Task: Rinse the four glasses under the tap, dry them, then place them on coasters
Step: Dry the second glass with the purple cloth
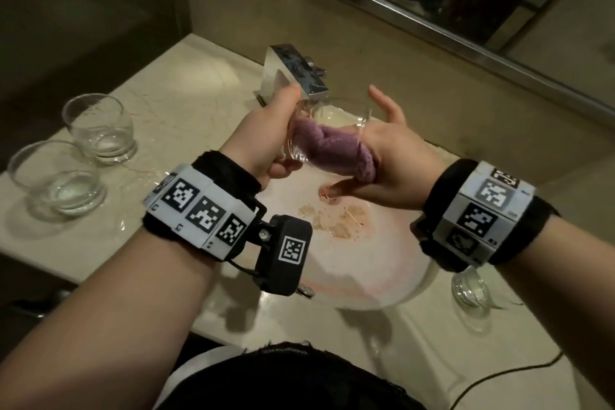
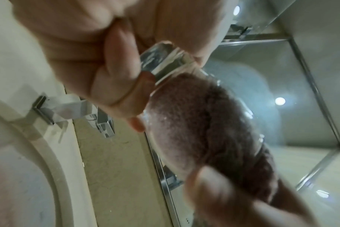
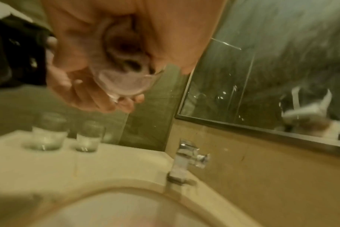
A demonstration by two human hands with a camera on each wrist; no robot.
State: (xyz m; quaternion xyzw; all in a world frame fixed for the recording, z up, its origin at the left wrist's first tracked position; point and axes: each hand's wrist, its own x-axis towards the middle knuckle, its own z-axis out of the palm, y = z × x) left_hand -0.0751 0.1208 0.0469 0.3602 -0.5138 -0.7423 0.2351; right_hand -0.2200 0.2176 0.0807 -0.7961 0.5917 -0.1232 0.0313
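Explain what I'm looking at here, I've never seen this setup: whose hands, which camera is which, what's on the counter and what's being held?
No machine: a person wears a head camera and one on each wrist, on black bands with square markers. The head view looks down on a sink and tap. The left hand grips a glass tilted over the basin, and the right hand pushes a purple cloth into it. The left wrist view shows that glass and cloth close up; the right wrist view is blurred. Two glasses stand on the counter at left and another glass at right, partly hidden. I see no coasters.
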